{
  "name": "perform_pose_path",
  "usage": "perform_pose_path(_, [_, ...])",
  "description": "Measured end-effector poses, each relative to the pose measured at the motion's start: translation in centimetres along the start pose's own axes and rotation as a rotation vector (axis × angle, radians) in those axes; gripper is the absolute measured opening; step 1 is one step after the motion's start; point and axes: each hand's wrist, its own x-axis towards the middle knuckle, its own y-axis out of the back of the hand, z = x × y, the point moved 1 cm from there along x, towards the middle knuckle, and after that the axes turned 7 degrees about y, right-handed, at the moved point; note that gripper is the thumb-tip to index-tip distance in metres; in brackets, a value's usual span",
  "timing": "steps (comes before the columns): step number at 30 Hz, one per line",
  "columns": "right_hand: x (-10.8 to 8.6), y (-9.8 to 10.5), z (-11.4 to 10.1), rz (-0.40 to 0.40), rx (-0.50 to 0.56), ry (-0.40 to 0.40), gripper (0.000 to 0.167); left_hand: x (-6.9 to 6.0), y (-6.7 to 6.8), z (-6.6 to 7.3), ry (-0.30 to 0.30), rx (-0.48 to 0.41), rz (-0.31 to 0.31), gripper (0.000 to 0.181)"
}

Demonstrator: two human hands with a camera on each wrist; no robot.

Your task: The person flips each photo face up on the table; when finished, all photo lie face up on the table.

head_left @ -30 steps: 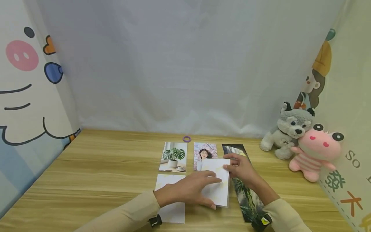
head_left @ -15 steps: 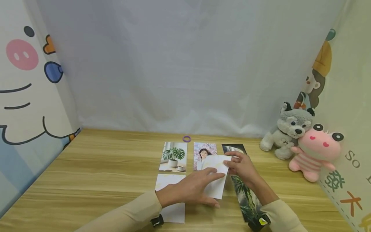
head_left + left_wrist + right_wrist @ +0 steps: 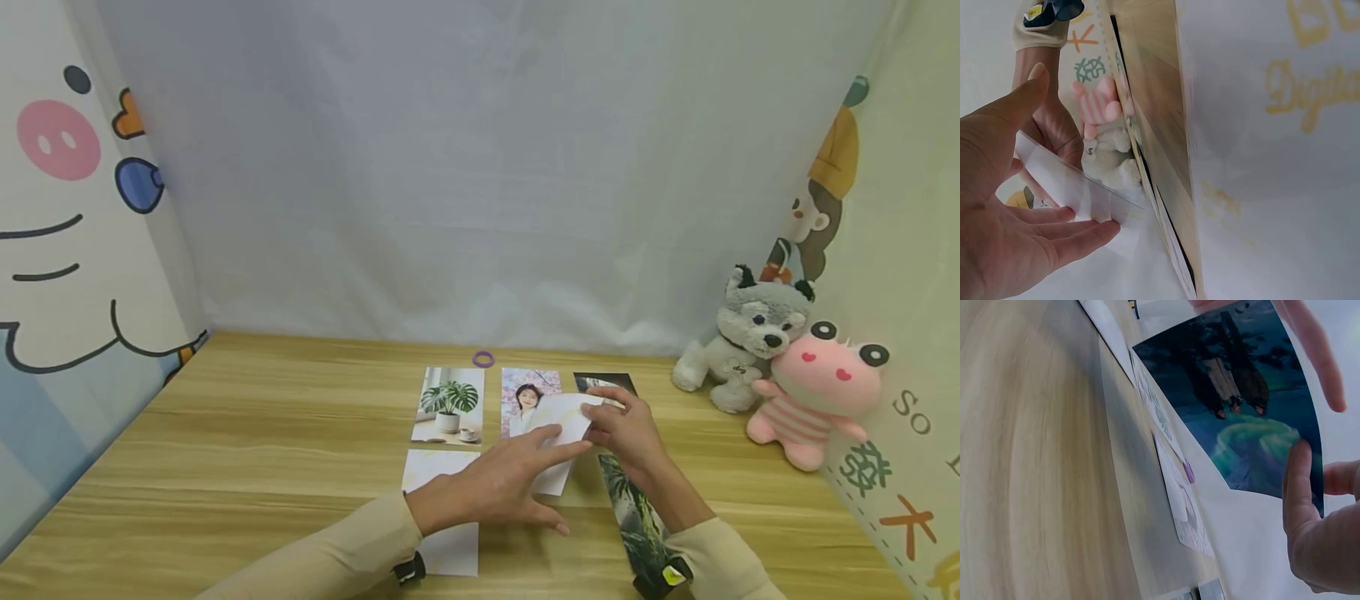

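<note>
My right hand (image 3: 630,429) pinches a photo print (image 3: 568,417) by its far right corner, between thumb and fingers. The print's pale back faces up in the head view, and it is tilted above the table. Its underside, seen in the right wrist view, is a dark blue-green picture (image 3: 1235,406) with three figures and a green glow. My left hand (image 3: 498,483) is spread beside it; in the left wrist view its fingertips touch the print's white back (image 3: 1094,194) while the thumb stands apart. Another white-backed print (image 3: 450,550) lies partly under the left forearm.
A plant photo (image 3: 448,406) and a portrait photo (image 3: 528,387) lie face up behind the hands. Dark jungle-like picture (image 3: 637,508) lies beneath the right arm. A purple ring (image 3: 483,359) sits at the back; a grey plush dog (image 3: 757,333) and pink plush frog (image 3: 817,400) stand right.
The print has been lifted and tilted, its near edge rising away from the table. My right hand has moved slightly upward with it; the left fingers have stayed close alongside.
</note>
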Motion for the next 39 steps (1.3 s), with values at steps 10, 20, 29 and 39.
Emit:
perform_pose_path(10, [0.0, -0.4, 0.1, 0.062, 0.07, 0.027, 0.04, 0.3, -0.3, -0.4, -0.02, 0.08, 0.079, 0.087])
perform_pose_path(20, [0.0, -0.8, 0.0, 0.094, 0.118, 0.089, 0.035, 0.5, -0.1, -0.7, -0.107, 0.059, 0.171, 0.062])
perform_pose_path(29, [-0.1, -0.9, 0.1, 0.123, 0.142, 0.103, 0.028, 0.5, -0.3, -1.2, -0.162, -0.053, 0.275, 0.05])
perform_pose_path(39, [-0.1, -0.8, 0.2, 0.115, 0.098, 0.082, 0.029, 0.5, -0.2, -1.6, -0.165, -0.079, 0.362, 0.046])
